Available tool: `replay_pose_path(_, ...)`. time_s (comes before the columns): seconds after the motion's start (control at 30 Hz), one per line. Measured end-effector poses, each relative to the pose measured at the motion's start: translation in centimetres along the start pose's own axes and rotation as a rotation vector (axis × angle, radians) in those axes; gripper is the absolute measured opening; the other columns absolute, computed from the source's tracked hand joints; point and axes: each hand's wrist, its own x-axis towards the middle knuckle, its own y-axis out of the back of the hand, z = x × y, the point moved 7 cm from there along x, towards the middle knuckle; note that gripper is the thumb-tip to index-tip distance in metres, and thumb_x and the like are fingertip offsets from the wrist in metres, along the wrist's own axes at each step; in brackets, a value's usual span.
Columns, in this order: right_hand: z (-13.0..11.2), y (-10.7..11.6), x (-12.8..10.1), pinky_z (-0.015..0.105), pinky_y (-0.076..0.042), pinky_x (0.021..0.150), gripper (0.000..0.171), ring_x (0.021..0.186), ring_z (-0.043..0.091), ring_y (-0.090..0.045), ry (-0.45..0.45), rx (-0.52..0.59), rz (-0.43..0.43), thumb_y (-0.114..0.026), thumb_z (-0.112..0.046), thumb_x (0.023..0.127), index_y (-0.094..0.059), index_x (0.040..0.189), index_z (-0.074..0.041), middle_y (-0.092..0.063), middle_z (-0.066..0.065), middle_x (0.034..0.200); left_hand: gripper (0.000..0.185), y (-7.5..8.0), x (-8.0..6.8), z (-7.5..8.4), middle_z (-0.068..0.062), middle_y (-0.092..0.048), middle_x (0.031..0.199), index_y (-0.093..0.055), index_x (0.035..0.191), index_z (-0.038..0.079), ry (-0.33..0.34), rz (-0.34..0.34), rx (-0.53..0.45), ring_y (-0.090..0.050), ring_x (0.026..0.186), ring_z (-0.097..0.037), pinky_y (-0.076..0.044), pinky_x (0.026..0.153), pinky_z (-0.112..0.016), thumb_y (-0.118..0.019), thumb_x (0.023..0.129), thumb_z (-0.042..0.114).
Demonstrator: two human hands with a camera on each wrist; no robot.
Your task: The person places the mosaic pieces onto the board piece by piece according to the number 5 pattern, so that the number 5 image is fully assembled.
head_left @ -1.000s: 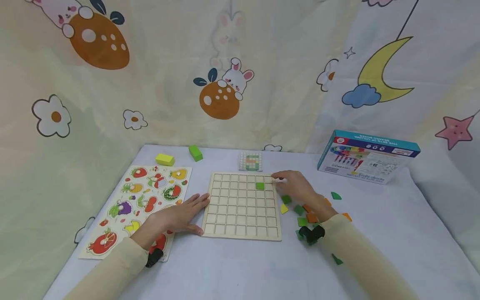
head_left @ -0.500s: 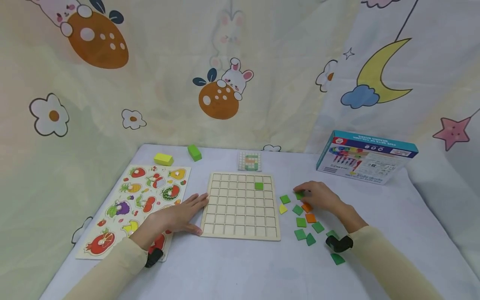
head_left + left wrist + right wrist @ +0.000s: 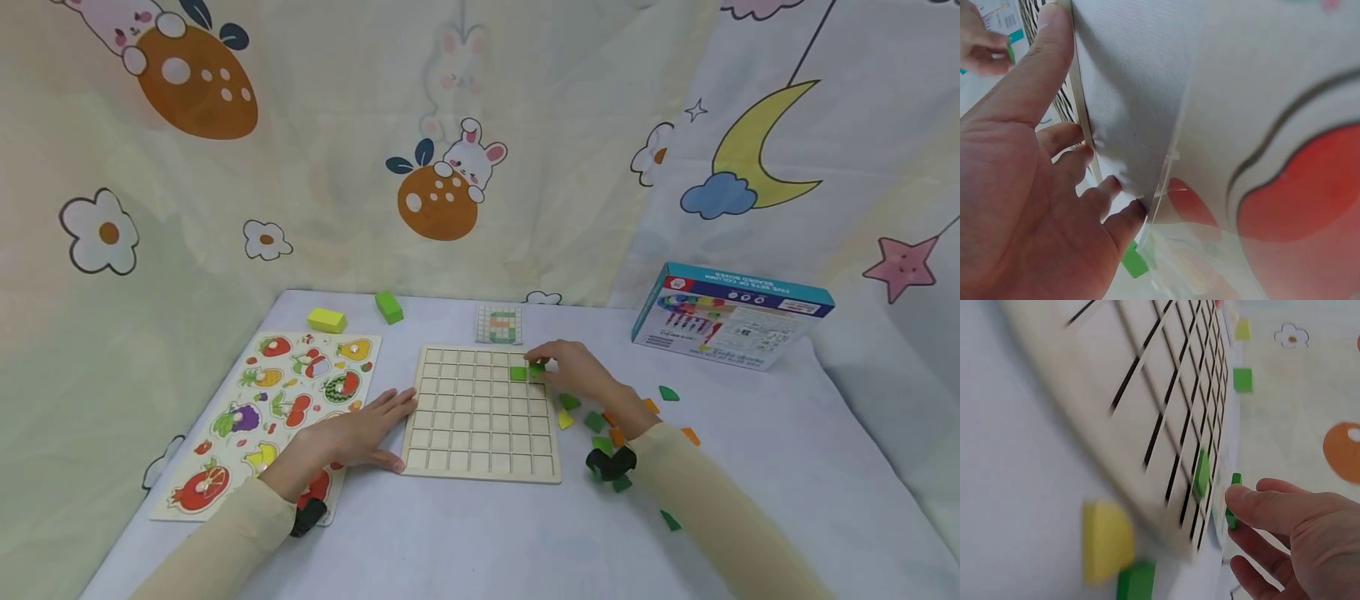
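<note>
Right hand [image 3: 573, 371] pinching green tile [image 3: 536, 370] over grid board [image 3: 480, 442]; left hand [image 3: 360, 429] spread, bracing edge. Risk: tile tilting, catching cell rim, nudging placed tile [image 3: 517, 373].

the pale square grid board [image 3: 480, 414] looks like unvarnished wood, matt and smooth, with thin dark grooves between cells. the small green square tile [image 3: 537, 369] pinched in the right hand [image 3: 577, 372] has a flat, painted, slightly satin face. the worktop [image 3: 465, 542] wears a white woven cloth with a fine rough texture. the fruit-picture puzzle board [image 3: 273, 417] shows glossy printed colours on wood. the blue-edged box [image 3: 731, 315] is smooth printed cardboard.
</note>
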Motion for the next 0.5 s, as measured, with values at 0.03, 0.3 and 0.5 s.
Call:
replay_pose_path(0.03,-0.8,-0.3,0.5,0.042,-0.051,0.092,0.037,0.106,0.024,-0.062,0.025,0.006,-0.003,-0.07,-0.011,0.088,-0.066,0.124,-0.008,-0.069,0.006,0.116,0.097,0.0,0.0,0.0,-0.007,-0.011,0.164,-0.02,0.155,0.009,-0.004,0.002,-0.003,-0.008,0.151,-0.036,-0.031,0.114,-0.054,-0.073,0.082,0.046)
replay_pose_path(0.3,-3.0,-3.1,3.5,0.036,-0.052,0.091,0.036,0.106,0.021,-0.064,0.003,0.018,-0.041,-0.072,-0.013,0.087,-0.067,0.123,-0.013,-0.07,0.002,0.116,0.096,-0.1,0.1,0.1,-0.006,-0.01,0.165,-0.02,0.155,0.009,0.002,0.005,-0.01,-0.008,0.151,-0.036,-0.032,0.113,-0.054,-0.073,0.082,0.045)
replay_pose_path(0.5,-2.9,-4.0,4.2,0.034,-0.051,0.088,0.035,0.101,0.017,-0.063,-0.013,0.026,-0.023,-0.074,-0.012,0.085,-0.069,0.12,-0.015,-0.071,0.0,0.113,0.097,-0.2,0.2,-0.3,-0.005,-0.01,0.165,-0.021,0.155,0.01,0.016,0.001,0.0,-0.008,0.151,-0.035,-0.032,0.114,-0.053,-0.073,0.082,0.046)
